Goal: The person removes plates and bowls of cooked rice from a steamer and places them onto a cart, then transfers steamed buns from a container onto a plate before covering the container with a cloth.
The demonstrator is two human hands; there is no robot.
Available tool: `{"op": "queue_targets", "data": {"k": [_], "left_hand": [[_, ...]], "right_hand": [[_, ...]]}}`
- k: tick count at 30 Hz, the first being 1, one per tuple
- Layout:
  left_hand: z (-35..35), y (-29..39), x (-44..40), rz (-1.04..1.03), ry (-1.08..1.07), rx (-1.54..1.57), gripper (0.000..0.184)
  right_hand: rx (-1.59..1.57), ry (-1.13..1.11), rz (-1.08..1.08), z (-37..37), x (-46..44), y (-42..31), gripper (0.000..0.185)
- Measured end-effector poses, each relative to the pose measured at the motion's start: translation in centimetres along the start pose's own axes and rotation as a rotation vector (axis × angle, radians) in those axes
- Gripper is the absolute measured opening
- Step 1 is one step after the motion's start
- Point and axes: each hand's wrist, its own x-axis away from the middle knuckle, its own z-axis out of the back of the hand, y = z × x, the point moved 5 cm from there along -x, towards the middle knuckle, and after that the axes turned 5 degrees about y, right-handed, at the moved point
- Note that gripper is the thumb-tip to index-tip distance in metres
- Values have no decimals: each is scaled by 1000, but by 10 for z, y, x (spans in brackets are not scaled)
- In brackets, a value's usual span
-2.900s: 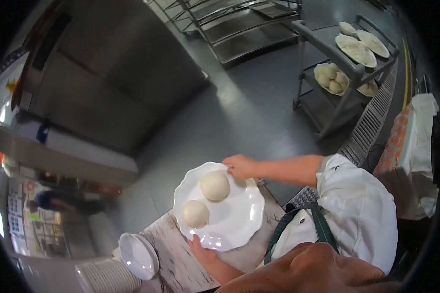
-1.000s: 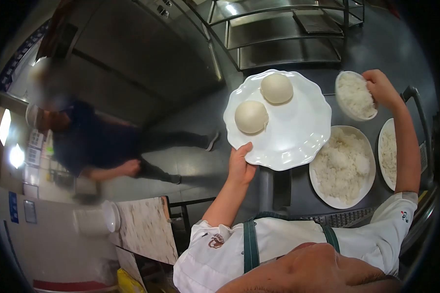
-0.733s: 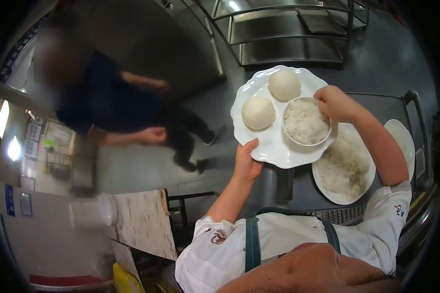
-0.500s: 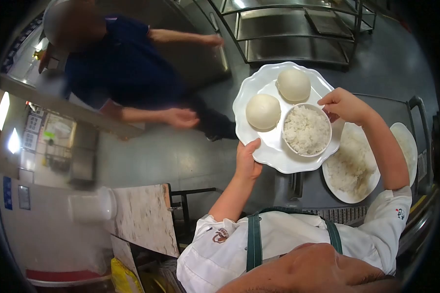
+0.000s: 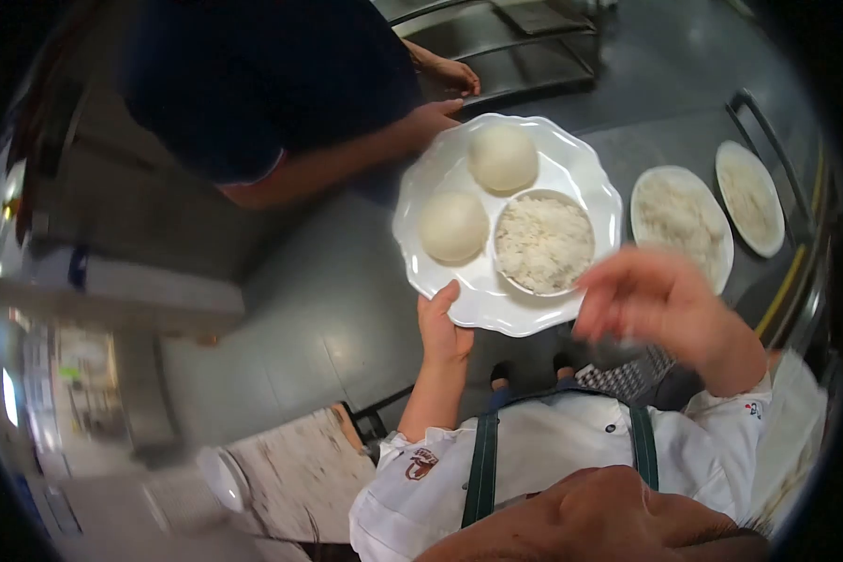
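My left hand (image 5: 445, 328) grips the lower left rim of a white scalloped plate (image 5: 487, 300), thumb on top. On the plate are two smooth round white buns, one (image 5: 502, 157) near the far rim and the other (image 5: 453, 228) nearer my left hand. Beside them, on the right of the plate, sits a white bowl of rice (image 5: 545, 242). My right hand (image 5: 642, 300) is blurred by motion just right of the bowl, its fingers bent and pointing toward the plate, with no object seen in it.
A person in dark blue (image 5: 281, 84) stands at the upper left, their hands near the plate's far edge. Two oval dishes of rice (image 5: 681, 220) (image 5: 749, 197) lie on the grey cart at the right. A marble-patterned table (image 5: 300, 468) is at the lower left.
The rice bowl has been set on the plate, and my right hand has let go of it and moved down. The person in blue has come closer. The plate has shifted left.
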Motion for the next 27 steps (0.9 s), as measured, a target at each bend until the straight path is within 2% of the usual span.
{"op": "queue_targets", "data": {"k": [2, 4, 7, 10, 12, 16, 19, 22, 24, 25, 26, 27], "left_hand": [[-8, 3, 0, 29, -3, -31, 48], [-8, 5, 11, 34, -37, -78, 49], [-12, -7, 15, 30, -63, -141, 49], [-4, -8, 14, 39, -93, -128, 49], [-1, -5, 12, 32, -110, -93, 50], [-29, -2, 9, 19, -210, -118, 52], [-64, -4, -2, 73, -272, -111, 51], [-99, -36, -25, 199, -323, -80, 49], [-125, -63, -37, 199, -368, -82, 45], [-141, -78, -42, 215, -376, -87, 45], [-155, -93, -46, 228, -385, -87, 44], [-165, -112, -56, 248, -353, -106, 43]], "right_hand": [[-323, -234, -87, -43, 26, 3, 36], [-354, -362, 35, -70, 56, 17, 44], [-426, -447, 202, -75, 92, 41, 46], [-303, -392, 260, -88, 102, 46, 45], [-279, -411, 226, -104, 105, 47, 44], [-351, -369, 163, -114, 116, 41, 44], [-302, -242, 221, -107, 123, 27, 45], [-275, 20, 410, -66, 137, 17, 37], [-284, 380, 311, -9, 152, 21, 30], [-222, 675, 488, 32, 159, 30, 23], [27, 1064, 503, 80, 173, 43, 21], [233, 1292, 515, 129, 185, 55, 19]]}}
